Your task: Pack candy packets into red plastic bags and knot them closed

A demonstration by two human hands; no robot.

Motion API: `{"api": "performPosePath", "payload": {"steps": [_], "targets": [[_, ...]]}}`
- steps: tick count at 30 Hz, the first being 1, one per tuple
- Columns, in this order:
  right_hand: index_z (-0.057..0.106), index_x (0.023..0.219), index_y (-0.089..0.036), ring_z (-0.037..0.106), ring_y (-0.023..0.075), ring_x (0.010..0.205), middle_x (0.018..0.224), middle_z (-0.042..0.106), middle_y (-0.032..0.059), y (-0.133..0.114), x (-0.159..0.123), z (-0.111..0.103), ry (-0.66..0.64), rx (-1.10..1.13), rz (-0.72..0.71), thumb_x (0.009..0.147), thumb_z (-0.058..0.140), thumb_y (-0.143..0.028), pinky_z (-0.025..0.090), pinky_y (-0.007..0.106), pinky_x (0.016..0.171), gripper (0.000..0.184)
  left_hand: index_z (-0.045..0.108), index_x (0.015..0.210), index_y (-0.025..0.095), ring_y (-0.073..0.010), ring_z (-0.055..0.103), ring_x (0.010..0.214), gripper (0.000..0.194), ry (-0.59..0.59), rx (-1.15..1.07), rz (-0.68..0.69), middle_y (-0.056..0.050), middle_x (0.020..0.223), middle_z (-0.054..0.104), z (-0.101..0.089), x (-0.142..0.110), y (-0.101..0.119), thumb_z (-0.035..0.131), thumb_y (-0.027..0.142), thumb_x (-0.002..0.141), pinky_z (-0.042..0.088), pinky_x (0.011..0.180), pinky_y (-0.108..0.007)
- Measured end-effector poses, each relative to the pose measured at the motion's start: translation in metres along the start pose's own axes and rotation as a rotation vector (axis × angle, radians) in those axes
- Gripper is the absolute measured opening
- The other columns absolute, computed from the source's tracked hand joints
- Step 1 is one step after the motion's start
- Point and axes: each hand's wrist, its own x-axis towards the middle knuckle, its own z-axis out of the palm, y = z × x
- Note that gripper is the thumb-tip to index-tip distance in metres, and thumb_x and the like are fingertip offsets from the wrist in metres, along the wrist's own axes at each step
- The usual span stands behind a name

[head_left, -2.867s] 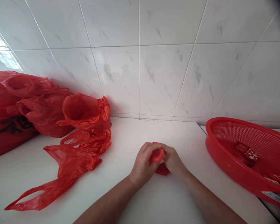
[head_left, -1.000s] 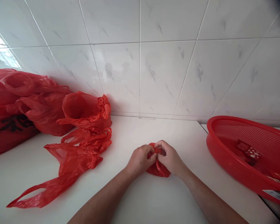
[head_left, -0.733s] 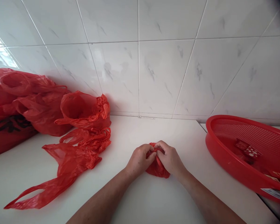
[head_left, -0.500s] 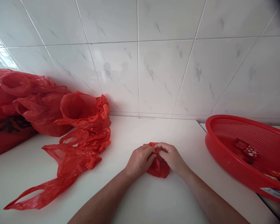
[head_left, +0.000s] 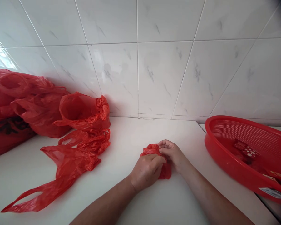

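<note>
A small crumpled red plastic bag [head_left: 152, 149] is bunched up on the white tabletop, between my two hands. My left hand [head_left: 148, 170] lies across its front with the fingers curled round it, gripping the plastic. On the far right side of the bag, my right hand [head_left: 172, 153] pinches its edge between thumb and fingers. Part of the bag is hidden under my left hand, and a flap shows below the fingers.
Loose red plastic bags [head_left: 77, 156] lie to the left, beside an open red bag [head_left: 81, 109] and larger filled red bags [head_left: 37, 103]. At the right stands a red plastic basket [head_left: 224, 159] with small packets inside. A tiled wall [head_left: 164, 78] rises behind.
My left hand has turned over and moved slightly right across the front of the bag. The right hand has shifted a little right, and the bag's bunched top shows more.
</note>
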Motion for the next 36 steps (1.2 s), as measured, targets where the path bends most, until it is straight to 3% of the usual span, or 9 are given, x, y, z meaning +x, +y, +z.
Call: {"api": "performPosePath", "payload": {"steps": [3, 13, 18, 21, 25, 29, 32, 34, 36], "targets": [[0.056, 0.078, -0.019, 0.045, 0.0084, 0.054, 0.065, 0.052, -0.0044, 0.002, 0.003, -0.002, 0.028, 0.002, -0.043, 0.064, 0.064, -0.020, 0.035, 0.023, 0.052, 0.016, 0.056, 0.076, 0.018, -0.0119, 0.049, 0.056, 0.028, 0.003, 0.050, 0.085, -0.002, 0.066, 0.059, 0.002, -0.001, 0.005, 0.034, 0.000, 0.073, 0.033, 0.050, -0.023], [0.055, 0.080, -0.020, 0.047, 0.0104, 0.058, 0.069, 0.053, -0.0027, 0.008, 0.015, -0.005, 0.214, -0.216, -0.186, 0.069, 0.060, -0.027, 0.039, 0.024, 0.054, 0.014, 0.056, 0.071, 0.019, -0.0126, 0.044, 0.050, 0.029, -0.005, 0.138, 0.145, -0.003, 0.059, 0.055, 0.003, 0.000, 0.013, 0.035, -0.001, 0.070, 0.031, 0.047, -0.024], [0.058, 0.087, -0.021, 0.053, 0.0134, 0.068, 0.079, 0.058, 0.0002, 0.010, 0.020, -0.013, 0.188, -0.368, -0.254, 0.074, 0.057, -0.029, 0.043, 0.026, 0.061, 0.015, 0.060, 0.085, 0.018, -0.0138, 0.049, 0.054, 0.030, -0.029, 0.131, 0.088, -0.003, 0.063, 0.058, 0.005, -0.001, 0.010, 0.034, 0.003, 0.078, 0.036, 0.049, -0.024], [0.059, 0.086, -0.021, 0.056, 0.0155, 0.073, 0.084, 0.062, 0.0016, 0.010, 0.018, -0.017, 0.210, -0.415, -0.286, 0.075, 0.058, -0.034, 0.044, 0.028, 0.066, 0.017, 0.058, 0.100, 0.018, -0.0177, 0.056, 0.068, 0.022, 0.006, 0.099, 0.027, -0.006, 0.076, 0.062, 0.003, -0.001, 0.006, 0.043, 0.020, 0.084, 0.046, 0.061, -0.029], [0.061, 0.080, -0.021, 0.055, 0.0166, 0.072, 0.077, 0.062, 0.0007, 0.012, 0.016, -0.024, 0.327, -0.403, -0.253, 0.075, 0.057, -0.040, 0.044, 0.027, 0.065, 0.020, 0.047, 0.121, 0.021, -0.0284, 0.050, 0.109, 0.058, 0.050, 0.072, -0.028, -0.014, 0.120, 0.053, -0.001, 0.000, 0.001, 0.064, 0.047, 0.072, 0.042, 0.091, -0.045], [0.061, 0.080, -0.020, 0.050, 0.0147, 0.062, 0.070, 0.057, 0.0000, 0.017, 0.020, -0.032, 0.436, -0.356, -0.197, 0.073, 0.060, -0.045, 0.041, 0.025, 0.056, 0.026, 0.034, 0.133, 0.026, -0.0362, 0.030, 0.127, 0.092, -0.007, 0.103, -0.156, -0.013, 0.141, 0.034, 0.004, -0.001, -0.007, 0.077, 0.048, 0.055, 0.033, 0.098, -0.054], [0.061, 0.081, -0.020, 0.048, 0.0140, 0.059, 0.069, 0.056, 0.0005, 0.021, 0.022, -0.036, 0.436, -0.365, -0.185, 0.072, 0.061, -0.047, 0.040, 0.025, 0.053, 0.029, 0.041, 0.126, 0.024, -0.0310, 0.044, 0.116, 0.073, -0.044, 0.065, -0.212, -0.011, 0.125, 0.051, 0.009, -0.002, -0.016, 0.074, 0.030, 0.061, 0.040, 0.093, -0.048], [0.061, 0.081, -0.020, 0.047, 0.0134, 0.057, 0.067, 0.054, 0.0001, 0.022, 0.023, -0.037, 0.439, -0.387, -0.183, 0.072, 0.061, -0.048, 0.039, 0.025, 0.051, 0.029, 0.051, 0.110, 0.022, -0.0244, 0.053, 0.099, 0.045, -0.047, 0.045, -0.254, -0.007, 0.106, 0.060, 0.010, -0.003, -0.023, 0.061, 0.013, 0.067, 0.044, 0.085, -0.040], [0.062, 0.080, -0.020, 0.045, 0.0123, 0.055, 0.066, 0.053, -0.0001, 0.023, 0.023, -0.039, 0.449, -0.407, -0.174, 0.072, 0.060, -0.049, 0.039, 0.025, 0.050, 0.030, 0.056, 0.093, 0.021, -0.0205, 0.055, 0.087, 0.033, -0.010, 0.029, -0.323, -0.004, 0.092, 0.062, 0.007, -0.003, -0.027, 0.050, 0.003, 0.066, 0.046, 0.076, -0.034]]}}
